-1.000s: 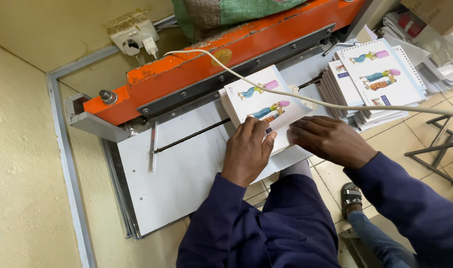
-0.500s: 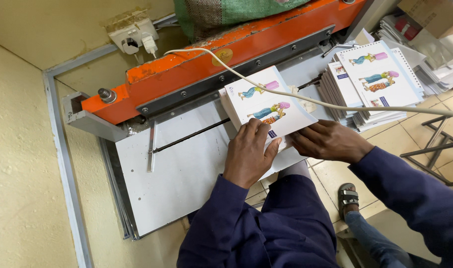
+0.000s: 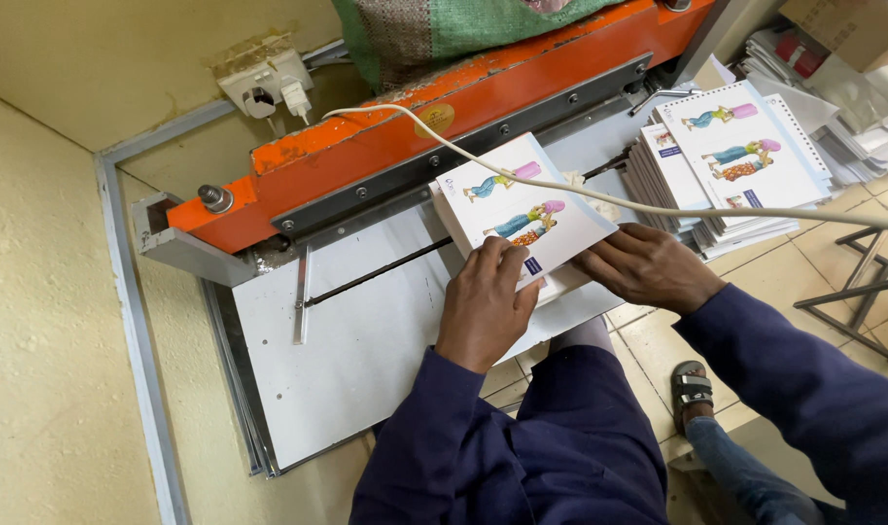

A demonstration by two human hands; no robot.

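Left hand [image 3: 485, 303] is lying flat on the near corner of the booklet stack [image 3: 522, 216], fingers spread and pressing down on the cover rather than pinching it. Right hand [image 3: 648, 264] is bracing the stack's right edge, fingertips curled against the side — a squaring hold, not a lift. Compared with a second ago the stack is sitting in much the same spot on the grey machine bed [image 3: 366, 340], far edge tucked under the orange clamp bar [image 3: 444, 126]; the hands are only shifting slightly, so the pile looks to be getting settled against the bar. A white cable [image 3: 658, 207] is trailing across the cover — clear of both hands. More illustrated booklets [image 3: 735, 156] are waiting in a pile to the right.
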